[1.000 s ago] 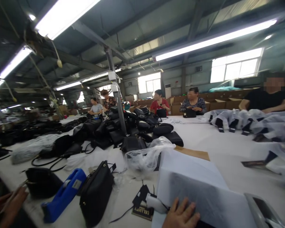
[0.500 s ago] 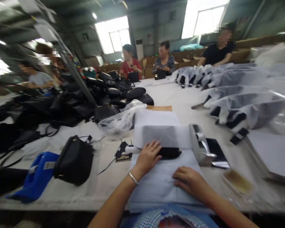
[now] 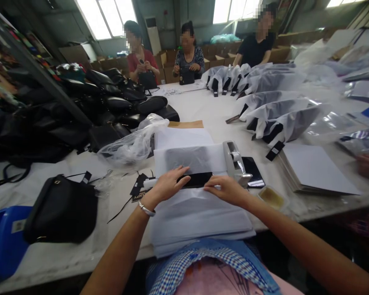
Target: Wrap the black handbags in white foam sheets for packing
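A black bag (image 3: 197, 180) lies on white tissue paper (image 3: 199, 215), a sheet of which covers its far part so that it shows grey through the paper. My left hand (image 3: 169, 182) rests at the bag's left end, fingers stretched out over the paper and the black strip. At the right end, my right hand (image 3: 226, 189) has its thumb and fingers pinched together on the edge of the tissue paper. A tape dispenser (image 3: 238, 164) stands just right of the paper. Black tags (image 3: 138, 186) lie beside my left wrist.
Left are a black handbag (image 3: 64, 211), a blue tape dispenser (image 3: 9, 241) and a heap of black bags (image 3: 110, 102). Wrapped bags (image 3: 273, 114), a stack of white boards (image 3: 316, 168), a phone (image 3: 253, 172) and a small dish (image 3: 271, 197) lie right. Several people work across the table.
My right hand has moved from the paper's near part up to the bag's right end and closed on the paper edge. My left hand stays at the bag. The view has turned right and down.
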`<state>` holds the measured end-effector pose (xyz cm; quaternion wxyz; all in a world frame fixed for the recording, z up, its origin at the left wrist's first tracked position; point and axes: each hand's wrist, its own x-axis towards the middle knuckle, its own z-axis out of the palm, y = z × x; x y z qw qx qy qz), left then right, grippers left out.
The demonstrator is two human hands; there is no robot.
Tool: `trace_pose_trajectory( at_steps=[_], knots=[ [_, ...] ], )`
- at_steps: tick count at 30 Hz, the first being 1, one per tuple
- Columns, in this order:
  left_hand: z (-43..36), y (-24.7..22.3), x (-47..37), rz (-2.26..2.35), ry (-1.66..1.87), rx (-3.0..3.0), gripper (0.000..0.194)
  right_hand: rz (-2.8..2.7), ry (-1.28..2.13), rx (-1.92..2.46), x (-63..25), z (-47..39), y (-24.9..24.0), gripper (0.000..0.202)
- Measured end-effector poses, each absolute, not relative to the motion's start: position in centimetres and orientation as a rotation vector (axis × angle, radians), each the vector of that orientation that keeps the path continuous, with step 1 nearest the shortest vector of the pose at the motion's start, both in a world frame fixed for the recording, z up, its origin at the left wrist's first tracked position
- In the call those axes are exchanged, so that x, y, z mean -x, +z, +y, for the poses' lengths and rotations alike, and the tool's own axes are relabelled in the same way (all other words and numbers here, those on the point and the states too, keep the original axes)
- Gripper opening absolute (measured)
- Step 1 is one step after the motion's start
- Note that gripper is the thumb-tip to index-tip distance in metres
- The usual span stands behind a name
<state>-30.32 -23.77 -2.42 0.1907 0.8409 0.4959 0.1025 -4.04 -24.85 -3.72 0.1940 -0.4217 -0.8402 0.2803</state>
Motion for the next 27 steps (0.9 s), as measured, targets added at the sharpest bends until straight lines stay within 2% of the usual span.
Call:
trace_pose_trajectory(
  at_steps=[6, 11, 13, 16, 17, 18, 21, 27],
  knots=[
    [-22.0, 1.1, 30.5, 1.235, 0.02, -2.448, 0.06, -2.431, 0.672, 1.312, 5.3, -20.2, -1.3, 0.02],
    [-21.7, 0.6, 28.9, 1.471, -0.033, -2.539, 0.019, -2.428, 0.625, 1.382, 5.9, -19.0, -0.3, 0.022],
    [-21.7, 0.0, 28.5, 1.516, -0.02, -2.542, 0.02, -2.392, 0.518, 1.371, 6.1, -19.8, -0.3, 0.033],
    [-21.8, -0.8, 28.4, 1.541, 0.012, -2.558, 0.023, -2.459, 0.322, 1.272, 6.4, -21.1, -1.1, 0.068],
    [-21.8, -1.0, 28.5, 1.543, 0.024, -2.564, 0.023, -2.5, 0.27, 1.233, 6.4, -21.3, -1.5, 0.071],
    [-21.8, -1.2, 28.5, 1.542, 0.033, -2.571, 0.023, -2.532, 0.227, 1.209, 6.5, -21.3, -1.8, 0.065],
    [-21.7, -1.6, 28.8, 1.535, 0.052, -2.588, 0.024, -2.597, 0.159, 1.198, 6.6, -20.3, -2.5, 0.028],
    [-20.6, -2.1, 29.4, 1.582, 0.05, -2.582, 0.017, -2.62, 0.193, 1.415, 6.6, -18.0, -2.2, 0.027]
  ],
)
